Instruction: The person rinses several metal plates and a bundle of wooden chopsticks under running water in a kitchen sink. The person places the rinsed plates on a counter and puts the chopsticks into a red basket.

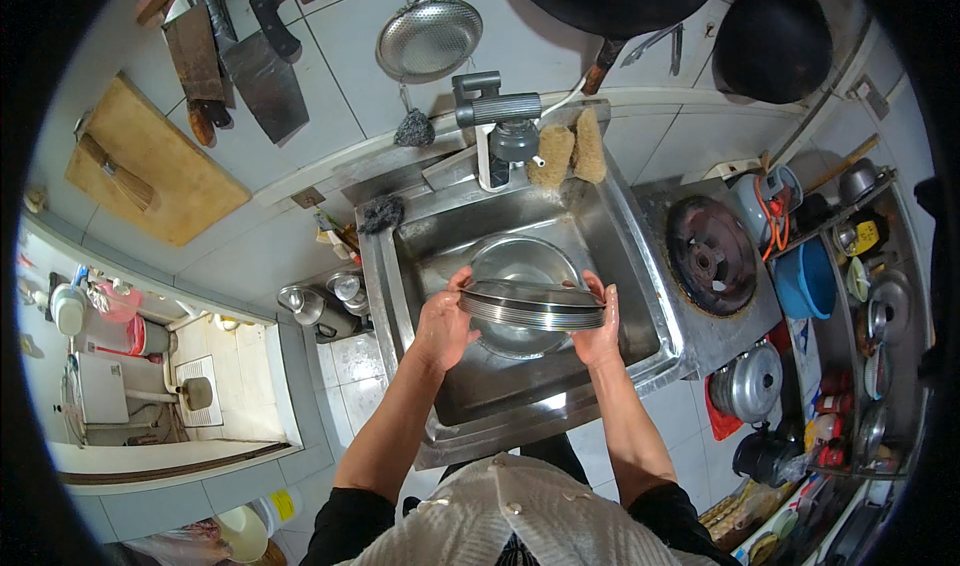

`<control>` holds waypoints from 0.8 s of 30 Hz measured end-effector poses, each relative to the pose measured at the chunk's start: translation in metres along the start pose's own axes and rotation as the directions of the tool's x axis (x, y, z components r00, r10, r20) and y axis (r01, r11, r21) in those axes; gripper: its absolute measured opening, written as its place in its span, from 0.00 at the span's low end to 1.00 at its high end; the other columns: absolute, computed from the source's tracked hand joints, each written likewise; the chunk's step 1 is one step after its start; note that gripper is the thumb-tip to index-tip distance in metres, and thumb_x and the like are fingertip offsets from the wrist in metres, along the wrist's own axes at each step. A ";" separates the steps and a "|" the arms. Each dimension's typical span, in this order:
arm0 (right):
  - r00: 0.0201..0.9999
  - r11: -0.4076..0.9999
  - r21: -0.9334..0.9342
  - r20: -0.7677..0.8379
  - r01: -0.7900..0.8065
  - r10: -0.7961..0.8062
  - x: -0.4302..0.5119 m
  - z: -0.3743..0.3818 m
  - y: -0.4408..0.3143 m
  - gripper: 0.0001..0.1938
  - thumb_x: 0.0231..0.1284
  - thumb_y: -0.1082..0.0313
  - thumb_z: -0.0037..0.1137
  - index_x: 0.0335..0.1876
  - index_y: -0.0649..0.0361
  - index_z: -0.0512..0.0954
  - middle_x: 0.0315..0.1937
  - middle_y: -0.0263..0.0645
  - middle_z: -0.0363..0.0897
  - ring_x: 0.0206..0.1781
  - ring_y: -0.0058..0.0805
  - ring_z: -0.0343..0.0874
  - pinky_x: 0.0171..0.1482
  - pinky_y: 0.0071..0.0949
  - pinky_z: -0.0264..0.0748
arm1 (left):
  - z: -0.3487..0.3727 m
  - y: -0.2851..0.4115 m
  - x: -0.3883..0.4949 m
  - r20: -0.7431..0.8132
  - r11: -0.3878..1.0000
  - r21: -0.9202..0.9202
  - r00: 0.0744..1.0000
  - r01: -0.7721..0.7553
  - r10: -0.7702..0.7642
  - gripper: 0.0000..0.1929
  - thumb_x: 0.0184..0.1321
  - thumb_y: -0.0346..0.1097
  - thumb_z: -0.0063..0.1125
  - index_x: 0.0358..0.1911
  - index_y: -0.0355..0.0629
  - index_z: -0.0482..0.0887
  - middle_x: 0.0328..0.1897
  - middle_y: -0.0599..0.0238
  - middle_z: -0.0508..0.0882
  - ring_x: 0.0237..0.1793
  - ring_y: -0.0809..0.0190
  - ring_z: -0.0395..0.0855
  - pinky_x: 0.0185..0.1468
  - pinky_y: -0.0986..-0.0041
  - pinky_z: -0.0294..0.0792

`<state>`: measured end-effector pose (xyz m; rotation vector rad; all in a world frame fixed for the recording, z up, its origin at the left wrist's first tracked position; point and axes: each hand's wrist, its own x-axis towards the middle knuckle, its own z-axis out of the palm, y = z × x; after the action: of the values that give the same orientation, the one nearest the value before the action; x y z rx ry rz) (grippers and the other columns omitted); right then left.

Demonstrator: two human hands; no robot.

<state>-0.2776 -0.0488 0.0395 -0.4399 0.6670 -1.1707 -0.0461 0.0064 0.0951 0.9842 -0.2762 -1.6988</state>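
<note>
Both hands hold a stack of thin, round metal plates (532, 312), tilted so that its layered rims face me. My left hand (444, 324) grips the stack's left edge, and my right hand (600, 322) grips its right edge. Beneath the stack, a round metal basin (517, 255) sits in the stainless steel sink (510, 401). A grey faucet unit (499, 116) stands at the sink's back edge. Two loofah scrubbers (551, 155) rest beside it. A dark steel wool pad (382, 213) lies on the back left corner of the rim.
Right of the sink is a gas burner (711, 257), then a shelf with a blue bucket (805, 279) and pots. Cleavers (266, 82), a cutting board (157, 165), a strainer (429, 39) and woks hang on the tiled wall. A kettle (319, 307) stands left of the sink.
</note>
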 end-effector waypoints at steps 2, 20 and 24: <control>0.999 1.000 -0.011 -0.042 -0.010 0.009 0.002 0.007 0.004 0.25 0.59 0.38 0.35 0.52 0.46 0.70 0.44 0.38 0.76 0.42 0.29 0.75 0.26 0.27 0.64 | -0.011 0.000 0.000 0.083 1.000 -0.004 0.996 -0.015 0.016 0.33 0.41 0.49 0.49 0.58 0.63 0.64 0.67 0.75 0.56 0.68 0.58 0.46 0.60 0.42 0.20; 0.995 0.997 -0.014 -0.059 0.080 -0.080 0.005 0.013 0.005 0.24 0.63 0.44 0.35 0.50 0.55 0.71 0.43 0.39 0.74 0.53 0.36 0.70 0.55 0.37 0.67 | -0.016 -0.014 0.017 -0.192 0.996 0.023 0.978 -0.083 0.086 0.25 0.44 0.35 0.43 0.52 0.52 0.70 0.53 0.71 0.72 0.49 0.60 0.72 0.45 0.60 0.68; 0.997 0.998 0.015 -0.046 0.059 -0.058 0.010 0.006 -0.004 0.24 0.63 0.44 0.35 0.48 0.57 0.72 0.38 0.38 0.76 0.51 0.37 0.72 0.55 0.38 0.67 | -0.005 -0.006 0.006 -0.062 1.000 0.007 0.998 -0.019 0.020 0.31 0.41 0.43 0.49 0.57 0.54 0.65 0.58 0.71 0.67 0.55 0.59 0.67 0.56 0.54 0.56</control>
<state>-0.2740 -0.0601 0.0441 -0.4227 0.6871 -1.2436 -0.0463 0.0050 0.0855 1.0342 -0.2499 -1.6477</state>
